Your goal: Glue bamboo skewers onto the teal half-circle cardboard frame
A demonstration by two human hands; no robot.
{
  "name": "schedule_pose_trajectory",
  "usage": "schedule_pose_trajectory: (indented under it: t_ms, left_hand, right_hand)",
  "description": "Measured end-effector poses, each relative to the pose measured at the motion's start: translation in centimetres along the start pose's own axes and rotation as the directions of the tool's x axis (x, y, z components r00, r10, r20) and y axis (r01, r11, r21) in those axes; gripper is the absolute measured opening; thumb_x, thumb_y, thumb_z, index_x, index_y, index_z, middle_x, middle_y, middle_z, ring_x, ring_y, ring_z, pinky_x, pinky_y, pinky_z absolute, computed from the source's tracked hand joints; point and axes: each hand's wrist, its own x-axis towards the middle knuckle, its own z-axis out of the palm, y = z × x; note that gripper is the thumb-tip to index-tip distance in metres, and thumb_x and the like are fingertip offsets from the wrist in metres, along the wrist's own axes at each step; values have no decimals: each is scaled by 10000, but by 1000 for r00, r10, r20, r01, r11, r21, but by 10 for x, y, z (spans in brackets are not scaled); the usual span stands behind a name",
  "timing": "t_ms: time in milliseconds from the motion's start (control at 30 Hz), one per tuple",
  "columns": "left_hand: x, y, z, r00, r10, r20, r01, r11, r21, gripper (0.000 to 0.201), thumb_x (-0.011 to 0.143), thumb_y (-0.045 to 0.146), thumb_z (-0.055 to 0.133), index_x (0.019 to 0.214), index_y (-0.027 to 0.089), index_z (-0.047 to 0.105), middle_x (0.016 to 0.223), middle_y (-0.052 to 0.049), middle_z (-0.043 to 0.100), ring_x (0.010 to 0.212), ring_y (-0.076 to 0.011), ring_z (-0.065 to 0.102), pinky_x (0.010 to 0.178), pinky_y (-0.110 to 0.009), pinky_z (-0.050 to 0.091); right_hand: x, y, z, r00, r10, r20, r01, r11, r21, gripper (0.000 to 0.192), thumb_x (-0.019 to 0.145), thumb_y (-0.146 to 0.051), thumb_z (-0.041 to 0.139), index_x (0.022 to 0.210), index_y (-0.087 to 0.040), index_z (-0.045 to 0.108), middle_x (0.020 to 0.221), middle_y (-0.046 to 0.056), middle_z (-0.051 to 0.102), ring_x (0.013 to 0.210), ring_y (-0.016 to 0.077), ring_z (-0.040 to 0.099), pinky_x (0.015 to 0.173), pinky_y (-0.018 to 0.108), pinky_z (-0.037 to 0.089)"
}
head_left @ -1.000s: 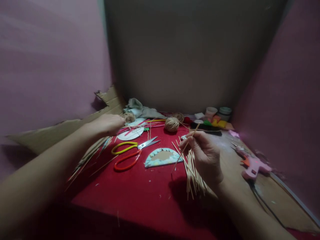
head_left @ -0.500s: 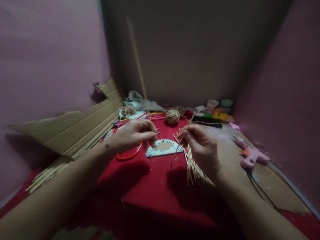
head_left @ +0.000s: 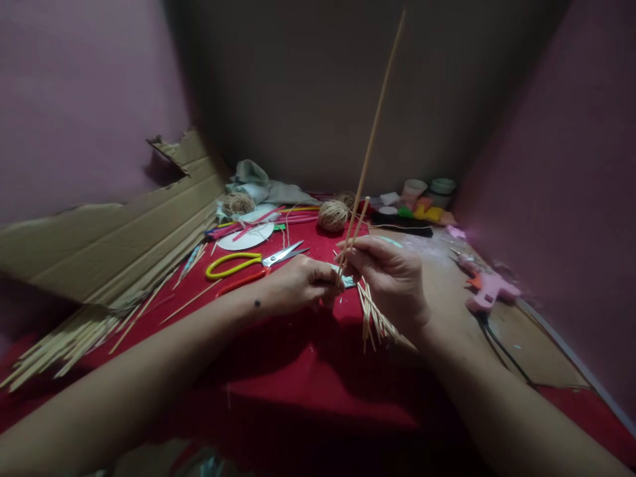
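My left hand [head_left: 303,286] pinches the lower end of a long thin bamboo stick [head_left: 375,126] that rises up and to the right. My right hand [head_left: 390,278] holds a short stick [head_left: 358,222] right beside it, and the two sticks touch near my fingertips. Both hands meet over the red cloth [head_left: 298,371]. A loose bundle of short sticks [head_left: 372,318] lies under my right hand. A pale blue half-round paper piece [head_left: 348,281] is mostly hidden behind my fingers.
Yellow and orange scissors [head_left: 248,265] lie left of my hands. Twine balls [head_left: 332,213], a white disc [head_left: 246,236] and pipe cleaners sit further back. A pink glue gun [head_left: 484,288] rests right. Cardboard [head_left: 99,245] and long sticks [head_left: 59,341] lie left. Small pots [head_left: 427,189] stand at the back.
My left hand came from the far left to the centre carrying a long stick, and now holds it against the short stick in my right hand. The view shifted slightly down.
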Motion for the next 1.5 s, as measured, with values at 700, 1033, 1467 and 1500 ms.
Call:
schedule_pose_trajectory:
  t_ms: [700,1033,1467,1500]
  left_hand:
    - [-6,-19,9,935,332,-121,-305,932,197,158,869,132,523,728,149,593,704,-8,630,641,-95,562,635,-193,435]
    - [-6,-23,12,935,337,-108,-323,938,129,181,903,140,463,738,164,533,661,3,596,589,-86,546,595,-190,440]
    - [-6,-21,14,966,237,-104,-223,966,128,136,880,121,486,763,166,541,680,17,580,595,-83,534,579,-186,423]
    - [-6,-20,14,970,219,-105,-208,972,108,135,882,122,487,766,166,543,675,19,581,582,-80,534,572,-185,424]
  right_hand:
    - [2,-4,4,987,137,83,-141,989,49,122,779,-155,703,668,-200,685,600,-40,621,567,90,545,554,226,451]
    - [5,-6,8,959,270,81,-279,950,140,59,732,-203,723,675,-206,740,607,-20,657,572,105,567,547,239,471]
    - [27,-35,13,956,294,-1,-275,898,344,98,777,-217,733,857,-243,783,688,-8,744,635,130,685,664,295,587]
    - [28,-36,13,952,306,19,-292,887,357,78,779,-235,737,841,-238,784,677,-5,743,627,127,684,656,287,582]
